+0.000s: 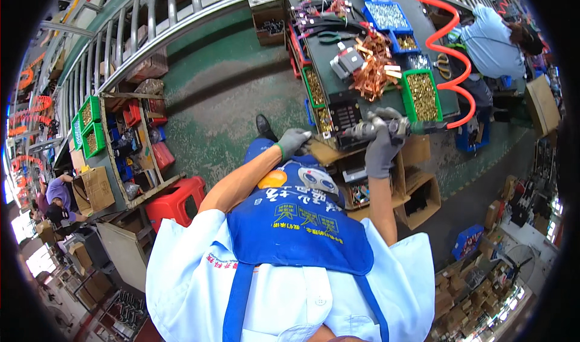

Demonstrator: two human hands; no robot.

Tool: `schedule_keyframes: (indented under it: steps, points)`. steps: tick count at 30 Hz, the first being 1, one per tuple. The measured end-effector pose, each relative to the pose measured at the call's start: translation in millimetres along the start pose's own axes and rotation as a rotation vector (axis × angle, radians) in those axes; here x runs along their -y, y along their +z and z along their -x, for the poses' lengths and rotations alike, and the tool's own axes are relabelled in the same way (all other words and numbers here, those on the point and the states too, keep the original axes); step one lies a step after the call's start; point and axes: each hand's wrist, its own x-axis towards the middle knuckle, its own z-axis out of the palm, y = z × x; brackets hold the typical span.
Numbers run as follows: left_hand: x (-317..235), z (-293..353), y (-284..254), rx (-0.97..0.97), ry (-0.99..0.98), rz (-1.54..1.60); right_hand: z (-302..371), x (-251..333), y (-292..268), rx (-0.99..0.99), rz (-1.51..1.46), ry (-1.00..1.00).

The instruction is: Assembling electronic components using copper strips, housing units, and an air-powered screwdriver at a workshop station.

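My right hand [384, 149], in a grey glove, is closed round a pneumatic screwdriver [362, 131] lying sideways over the workbench's near edge. A red coiled air hose [461, 94] runs from its right end. The tool's left end is by a black slotted part [347, 111] on the bench. My left hand [294, 143], also gloved, is left of that part, next to a cardboard flap [323, 153]. Its fingers are drawn together; what they hold, if anything, is hidden. Beyond lie loose copper strips [376, 70], and a green bin [439, 103] of brass-coloured pieces stands right of them.
Farther along the bench are a grey-white block [345, 62], pliers [333, 37], scissors [444, 66] and a blue bin [386, 16]. Open cardboard boxes [421, 200] stand below the near edge. A co-worker [492, 43] is at the right. A red stool [175, 202] stands left.
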Motion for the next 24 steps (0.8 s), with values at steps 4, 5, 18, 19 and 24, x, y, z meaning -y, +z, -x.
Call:
schedule_keyframes:
  steps: [4,5,18,19,24]
  points:
    - [-11.3,16.6,-23.4,-0.017,-0.005,0.132,-1.7,-37.9,4.9,0.093,0.226,-0.044]
    - [-6.5,15.6,-37.1,-0.025,-0.009,0.154,3.6,-38.9,25.8,0.195,0.155,0.043]
    - [-89.8,12.6,-137.7,-0.2,0.044,0.253,-168.3,-250.3,211.2,0.524,0.771,-0.014]
    - [-93.7,11.9,-153.0,-0.188,0.061,0.311,-188.9,-262.8,228.2,0.528,0.819,-0.06]
    - [-105.2,27.2,-218.1,-0.295,0.035,0.473,-290.3,-326.3,301.6,0.341,0.943,-0.182]
